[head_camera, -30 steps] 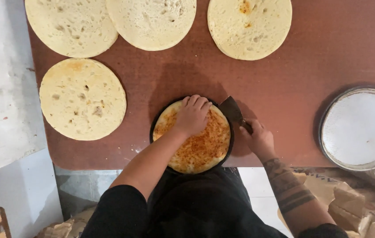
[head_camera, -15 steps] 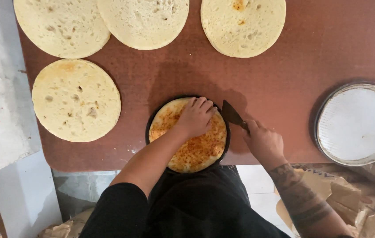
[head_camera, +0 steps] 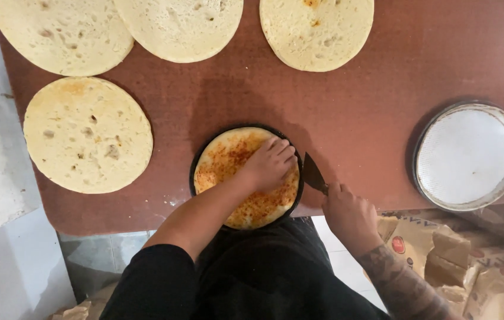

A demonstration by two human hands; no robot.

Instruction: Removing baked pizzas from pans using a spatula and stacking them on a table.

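1. Brown counter (head_camera: 382,136): black pan (head_camera: 196,172) at near edge, flatbread (head_camera: 234,160) inside.
2. Left hand (head_camera: 270,166) flat on bread, fingers together.
3. Right hand (head_camera: 350,216) clamped on scraper (head_camera: 313,173) at pan rim.
4. Bread looks soft, light; lift from edge.

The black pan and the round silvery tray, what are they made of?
The black pan looks like dark metal with a thin dull rim, perhaps coated. The round tray looks like bare metal: a shiny grey rim around a pale, finely dotted middle, maybe mesh. The left hand presses the pan's orange-speckled flatbread.
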